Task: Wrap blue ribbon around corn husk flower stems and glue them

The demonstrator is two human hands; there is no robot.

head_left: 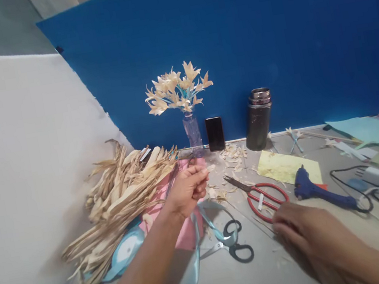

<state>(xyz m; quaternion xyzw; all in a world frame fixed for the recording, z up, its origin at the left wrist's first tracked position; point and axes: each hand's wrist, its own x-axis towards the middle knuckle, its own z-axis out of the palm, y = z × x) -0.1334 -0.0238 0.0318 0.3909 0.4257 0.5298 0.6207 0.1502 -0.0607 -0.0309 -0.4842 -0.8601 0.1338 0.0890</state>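
Note:
My left hand (187,188) is raised over the pink sheet (186,232), fingers pinched on a small pale husk piece (210,168). My right hand (304,229) lies palm down on the grey table, its fingertips just below the red-handled scissors (260,195); it holds nothing. A pair of black-handled scissors (233,243) lies between my two hands, beside a loose light blue ribbon (212,223).
A heap of dried corn husks (121,192) fills the left. At the back stand a vase of husk flowers (182,99), a black phone (215,134) and a dark flask (258,118). A blue glue gun (319,188) with black cord, yellow paper (280,165) and coloured sheets lie right.

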